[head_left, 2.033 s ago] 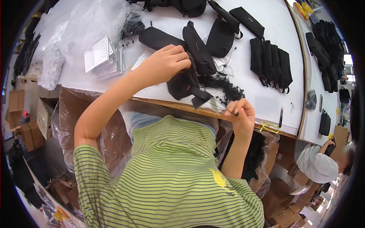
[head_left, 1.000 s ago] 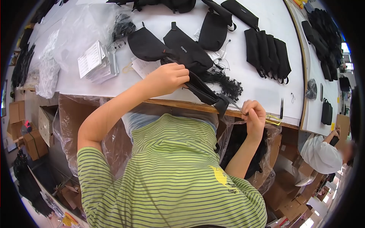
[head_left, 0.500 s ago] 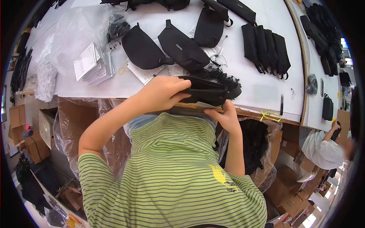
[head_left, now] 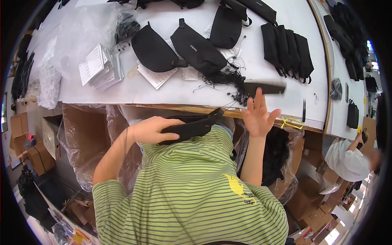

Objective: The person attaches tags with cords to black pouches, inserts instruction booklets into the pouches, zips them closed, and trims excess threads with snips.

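Note:
In the head view my left hand (head_left: 154, 130) is closed around a black zip pouch (head_left: 192, 130), held against my body below the table edge. A thin strap sticks up at the pouch's right end. My right hand (head_left: 258, 118) is raised at the table edge with its fingers spread. A dark flat strip (head_left: 267, 88), blurred at its right end, is just beyond those fingertips; whether they touch it I cannot tell. Beside the strip lies a tangle of black cords (head_left: 228, 79). Beyond that are a black pouch with white lettering (head_left: 196, 48) and another black pouch (head_left: 153, 49).
Printed cards (head_left: 98, 67) are stacked at the left, near clear plastic bags (head_left: 77, 32). Several black pouches (head_left: 286, 51) stand in a row at the right. A black pen (head_left: 304, 110) and a yellow tie (head_left: 292, 122) lie by the edge. A co-worker (head_left: 347, 159) is at far right.
The black pouch has come down from the table edge to my body in my left hand. My right hand has left it, moved up and spread open; the dark strip now appears above it.

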A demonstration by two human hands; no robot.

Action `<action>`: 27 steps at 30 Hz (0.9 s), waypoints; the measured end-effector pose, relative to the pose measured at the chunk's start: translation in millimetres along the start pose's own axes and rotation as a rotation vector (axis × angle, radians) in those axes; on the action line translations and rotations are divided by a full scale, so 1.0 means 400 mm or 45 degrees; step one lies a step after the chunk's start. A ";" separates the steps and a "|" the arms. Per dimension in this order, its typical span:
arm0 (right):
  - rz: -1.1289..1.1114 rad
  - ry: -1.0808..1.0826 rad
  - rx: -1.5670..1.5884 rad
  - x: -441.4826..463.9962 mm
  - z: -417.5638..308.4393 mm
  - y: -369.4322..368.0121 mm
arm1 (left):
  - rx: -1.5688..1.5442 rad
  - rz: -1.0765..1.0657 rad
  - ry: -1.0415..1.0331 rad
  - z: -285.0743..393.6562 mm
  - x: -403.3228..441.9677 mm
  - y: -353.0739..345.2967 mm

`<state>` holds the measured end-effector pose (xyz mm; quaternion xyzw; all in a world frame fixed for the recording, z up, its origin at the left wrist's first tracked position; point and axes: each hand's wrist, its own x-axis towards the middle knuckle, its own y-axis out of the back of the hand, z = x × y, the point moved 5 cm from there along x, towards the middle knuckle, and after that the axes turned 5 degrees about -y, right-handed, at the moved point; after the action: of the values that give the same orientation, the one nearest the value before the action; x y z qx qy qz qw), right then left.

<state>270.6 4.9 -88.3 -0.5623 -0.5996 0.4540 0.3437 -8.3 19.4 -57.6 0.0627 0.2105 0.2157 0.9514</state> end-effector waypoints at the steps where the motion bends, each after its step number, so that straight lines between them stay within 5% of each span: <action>1: -0.019 0.050 -0.040 0.028 -0.001 -0.001 | 0.064 -0.054 0.012 0.004 0.015 -0.010; 6: 0.492 0.339 -0.506 0.116 0.014 0.069 | 0.151 -0.390 0.221 -0.018 0.070 -0.049; 7: 0.798 0.443 -0.725 0.129 0.019 0.026 | 0.166 -0.404 0.214 -0.013 0.073 -0.046; 14: 0.775 0.394 -0.842 0.161 0.074 -0.029 | 0.227 -0.414 0.145 0.003 0.064 -0.029; 17: 0.610 0.124 -0.443 0.176 0.097 -0.018 | 0.187 -0.440 0.165 0.000 0.064 -0.023; 20: 0.395 0.216 -0.492 0.179 0.106 -0.032 | 0.141 -0.504 0.174 0.017 0.069 -0.012; 24: 0.711 0.449 -0.833 0.165 0.081 -0.051 | 0.088 -0.510 0.085 0.047 0.066 0.002; 27: 0.744 0.630 -0.980 0.159 0.033 -0.026 | 0.379 -0.086 -0.304 0.041 0.048 0.030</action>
<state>246.5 65.8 -89.5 -0.8809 -0.4426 0.1322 0.1033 9.9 38.1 -47.6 0.2208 0.1276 0.1410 0.9566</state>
